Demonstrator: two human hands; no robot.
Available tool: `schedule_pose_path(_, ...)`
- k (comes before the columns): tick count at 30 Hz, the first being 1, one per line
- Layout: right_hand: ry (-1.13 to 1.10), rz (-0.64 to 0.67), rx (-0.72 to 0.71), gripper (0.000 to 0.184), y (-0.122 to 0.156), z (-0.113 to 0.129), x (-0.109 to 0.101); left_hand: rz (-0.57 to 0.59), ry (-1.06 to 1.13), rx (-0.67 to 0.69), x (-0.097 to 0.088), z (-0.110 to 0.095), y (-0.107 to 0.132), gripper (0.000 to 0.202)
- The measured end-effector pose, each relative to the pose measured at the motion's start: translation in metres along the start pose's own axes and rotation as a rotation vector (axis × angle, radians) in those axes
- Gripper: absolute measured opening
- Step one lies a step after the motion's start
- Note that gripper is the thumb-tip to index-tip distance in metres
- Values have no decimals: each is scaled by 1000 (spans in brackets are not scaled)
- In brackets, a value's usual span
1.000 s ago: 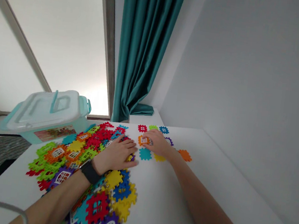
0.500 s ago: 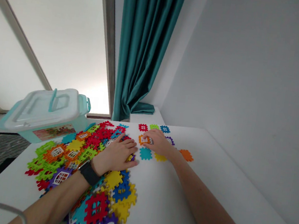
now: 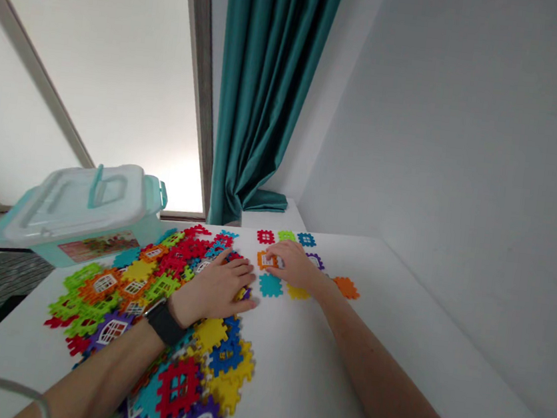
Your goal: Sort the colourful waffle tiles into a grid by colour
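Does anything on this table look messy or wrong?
Yes, the colourful plastic building tiles lie in a jumbled, overlapping heap on the white table, while a few sit apart, like the orange tile alone on the right.

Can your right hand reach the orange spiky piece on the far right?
Probably yes: the right hand lies close to the orange plastic piece, and no other piece sits between them.

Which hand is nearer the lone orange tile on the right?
Right. The right hand sits just left of the lone orange tile; the left hand lies farther left, on the heap of tiles.
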State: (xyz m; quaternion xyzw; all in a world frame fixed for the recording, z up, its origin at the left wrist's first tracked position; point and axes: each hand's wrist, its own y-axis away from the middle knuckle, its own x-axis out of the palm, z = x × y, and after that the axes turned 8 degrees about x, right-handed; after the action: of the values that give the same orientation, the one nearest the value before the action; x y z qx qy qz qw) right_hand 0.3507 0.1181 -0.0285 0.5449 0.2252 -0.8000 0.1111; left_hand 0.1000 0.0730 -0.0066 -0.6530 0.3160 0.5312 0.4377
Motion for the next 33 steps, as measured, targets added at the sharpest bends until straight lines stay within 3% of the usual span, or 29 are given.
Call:
schedule_pose_path(23,14,-56,-20,13,3,-2,-1,-44,-16,10,5,1,1,37)
schedule_pose_path(28,28,-66,-43,12,6,1,-7,-23,-24,10,-4,7,3,39)
schedule_pose_path(33,20,-24,-99,10,9,18,-14,20,-20,-52,-22,20,12,36)
